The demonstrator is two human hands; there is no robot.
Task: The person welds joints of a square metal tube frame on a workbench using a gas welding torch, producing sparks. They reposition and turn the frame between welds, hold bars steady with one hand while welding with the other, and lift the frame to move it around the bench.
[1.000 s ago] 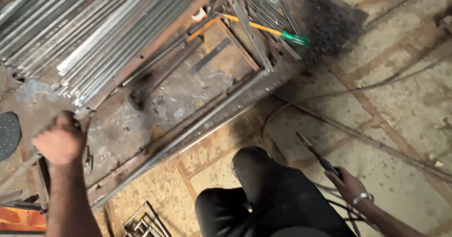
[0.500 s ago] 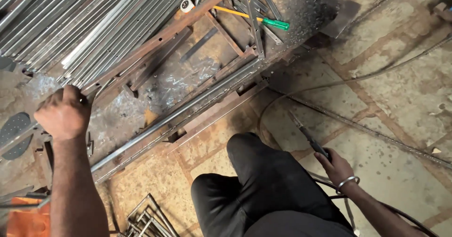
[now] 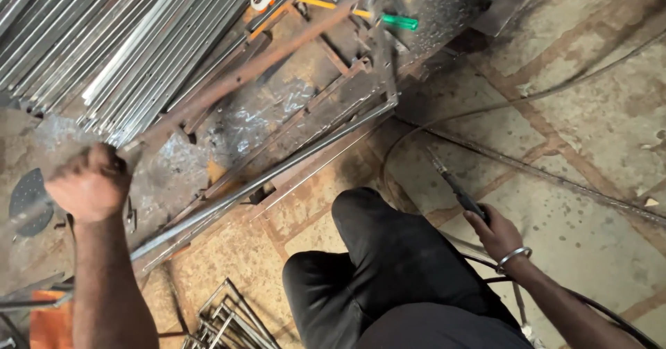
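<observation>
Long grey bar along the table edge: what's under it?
The long grey bar lies on a rusty flat frame atop the metal table. Its lower end passes behind the left hand, hidden.

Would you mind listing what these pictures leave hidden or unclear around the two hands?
- Head view: the rusty bar in the left hand is motion-blurred; the fist hides its end.
- Head view: the right hand covers the handle of the dark tool; its tip is too small to identify.
- Head view: the cable runs off the bottom edge.
</observation>
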